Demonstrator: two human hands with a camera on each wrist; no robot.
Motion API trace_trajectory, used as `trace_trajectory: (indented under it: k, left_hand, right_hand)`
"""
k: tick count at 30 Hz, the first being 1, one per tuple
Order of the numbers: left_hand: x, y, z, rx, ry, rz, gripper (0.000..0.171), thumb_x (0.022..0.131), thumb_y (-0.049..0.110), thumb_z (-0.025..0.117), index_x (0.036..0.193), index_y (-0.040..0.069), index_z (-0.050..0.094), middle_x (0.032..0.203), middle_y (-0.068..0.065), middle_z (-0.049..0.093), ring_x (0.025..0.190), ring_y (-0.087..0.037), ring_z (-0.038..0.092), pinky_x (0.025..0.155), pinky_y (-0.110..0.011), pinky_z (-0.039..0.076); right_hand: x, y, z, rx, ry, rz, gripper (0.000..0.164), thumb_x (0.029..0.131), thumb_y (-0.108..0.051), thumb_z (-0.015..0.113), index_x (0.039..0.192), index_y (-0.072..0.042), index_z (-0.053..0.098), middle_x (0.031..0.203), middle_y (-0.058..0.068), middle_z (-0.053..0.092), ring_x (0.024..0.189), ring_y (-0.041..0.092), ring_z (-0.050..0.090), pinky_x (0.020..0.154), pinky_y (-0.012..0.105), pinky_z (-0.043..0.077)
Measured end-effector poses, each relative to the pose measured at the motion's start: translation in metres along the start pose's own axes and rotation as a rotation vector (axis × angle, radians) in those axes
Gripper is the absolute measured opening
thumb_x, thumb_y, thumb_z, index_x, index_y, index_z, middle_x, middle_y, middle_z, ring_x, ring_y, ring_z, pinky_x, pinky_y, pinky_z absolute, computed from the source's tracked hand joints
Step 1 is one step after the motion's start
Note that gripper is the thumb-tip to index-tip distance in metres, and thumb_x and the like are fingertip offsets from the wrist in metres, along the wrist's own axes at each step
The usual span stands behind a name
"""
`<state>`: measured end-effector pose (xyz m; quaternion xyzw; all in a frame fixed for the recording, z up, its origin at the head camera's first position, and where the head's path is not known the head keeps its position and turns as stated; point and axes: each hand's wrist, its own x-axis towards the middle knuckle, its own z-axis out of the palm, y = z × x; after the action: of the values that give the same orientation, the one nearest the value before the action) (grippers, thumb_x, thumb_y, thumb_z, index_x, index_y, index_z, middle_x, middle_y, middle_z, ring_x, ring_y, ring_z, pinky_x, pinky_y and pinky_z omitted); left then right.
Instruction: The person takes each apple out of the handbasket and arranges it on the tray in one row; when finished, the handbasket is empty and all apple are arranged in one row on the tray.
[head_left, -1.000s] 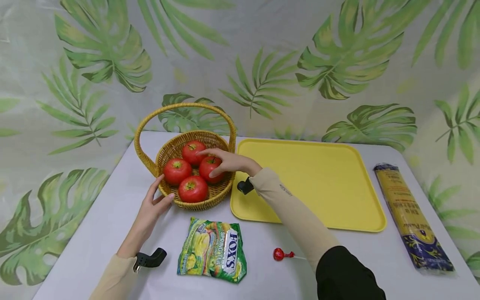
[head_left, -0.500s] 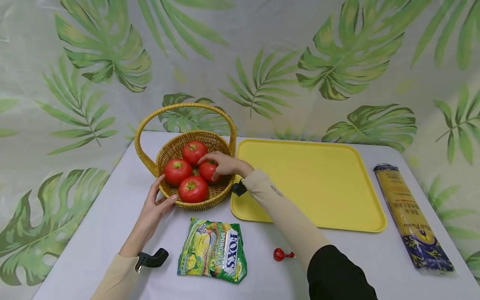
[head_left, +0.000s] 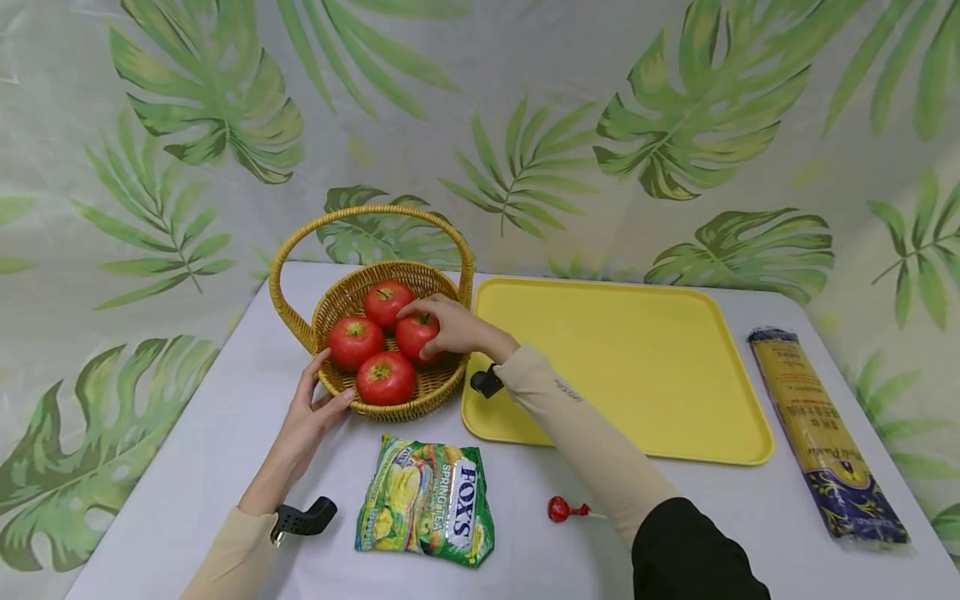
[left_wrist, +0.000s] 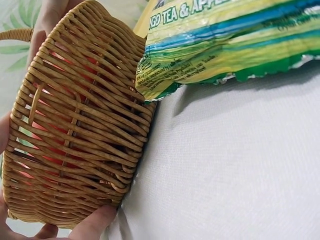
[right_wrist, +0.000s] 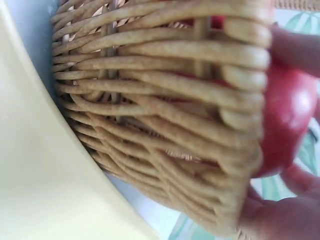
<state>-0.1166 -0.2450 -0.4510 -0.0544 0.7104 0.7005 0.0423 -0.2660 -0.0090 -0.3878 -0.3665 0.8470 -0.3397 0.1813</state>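
Observation:
Several red apples (head_left: 385, 378) lie in a round wicker basket (head_left: 420, 406) with a tall arched handle. My right hand (head_left: 459, 326) reaches over the basket's right rim and grips the rightmost apple (head_left: 413, 337), fingers over its top and thumb at its near side. In the right wrist view that apple (right_wrist: 287, 120) shows between thumb and fingers, partly behind the basket's weave (right_wrist: 165, 95). My left hand (head_left: 303, 417) holds the basket at its left front, the thumb low at the front and fingers along the left side. The left wrist view shows its fingers against the wicker wall (left_wrist: 85, 120).
A yellow tray (head_left: 615, 367) lies right of the basket, close to its wall. In front are a green candy bag (head_left: 426, 500) and a red lollipop (head_left: 558, 508), its stick partly under the right sleeve. A long pasta packet (head_left: 828, 437) lies at the far right.
My right hand has come down onto the rightmost apple and its fingers have closed round it; that apple has shifted slightly left. The left hand has barely moved at the basket.

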Motion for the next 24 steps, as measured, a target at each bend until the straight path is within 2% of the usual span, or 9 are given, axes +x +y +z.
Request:
trace_trajectory:
  k: [4, 8, 10, 18, 24]
  left_hand:
    - [0.001, -0.001, -0.001, -0.008, -0.001, -0.003, 0.075, 0.096, 0.013, 0.059, 0.153, 0.029, 0.013, 0.156, -0.006, -0.003, 0.135, -0.041, 0.021, 0.101, -0.044, 0.036]
    - [0.001, -0.002, -0.002, -0.016, -0.006, -0.002, 0.076, 0.096, 0.013, 0.059, 0.153, 0.029, 0.012, 0.156, -0.007, -0.005, 0.135, -0.041, 0.021, 0.100, -0.041, 0.036]
    - [0.000, -0.002, -0.002, -0.013, -0.008, -0.001, 0.076, 0.096, 0.013, 0.058, 0.153, 0.029, 0.012, 0.156, -0.007, -0.005, 0.135, -0.041, 0.022, 0.100, -0.041, 0.037]
    - [0.001, -0.003, -0.002, -0.015, -0.020, 0.012, 0.076, 0.096, 0.014, 0.059, 0.153, 0.029, 0.012, 0.156, -0.008, -0.003, 0.134, -0.041, 0.024, 0.100, -0.043, 0.036]
    - [0.000, -0.001, -0.002, -0.007, -0.019, 0.009, 0.075, 0.096, 0.013, 0.058, 0.154, 0.029, 0.011, 0.156, -0.007, -0.004, 0.134, -0.041, 0.024, 0.100, -0.043, 0.036]
  right_hand:
    - [-0.009, 0.002, -0.005, 0.143, 0.028, -0.081, 0.063, 0.075, -0.012, 0.078, 0.133, -0.019, 0.055, 0.136, 0.008, 0.038, 0.117, 0.022, 0.041, 0.093, 0.038, 0.043]
    - [-0.021, 0.001, -0.011, 0.295, -0.011, -0.119, 0.064, 0.075, -0.017, 0.077, 0.135, -0.022, 0.053, 0.135, 0.004, 0.036, 0.118, 0.020, 0.040, 0.094, 0.038, 0.043]
    - [-0.027, 0.000, -0.013, 0.336, -0.025, -0.129, 0.064, 0.076, -0.019, 0.077, 0.136, -0.023, 0.053, 0.135, 0.003, 0.035, 0.119, 0.020, 0.039, 0.094, 0.039, 0.043]
    - [-0.058, -0.001, -0.029, 0.361, 0.020, -0.162, 0.064, 0.076, -0.019, 0.079, 0.135, -0.022, 0.054, 0.136, -0.001, 0.039, 0.118, 0.021, 0.042, 0.093, 0.040, 0.045]
    - [-0.081, 0.014, -0.043, 0.349, 0.086, -0.131, 0.065, 0.075, -0.018, 0.080, 0.134, -0.022, 0.055, 0.138, -0.002, 0.037, 0.122, 0.021, 0.038, 0.095, 0.044, 0.044]
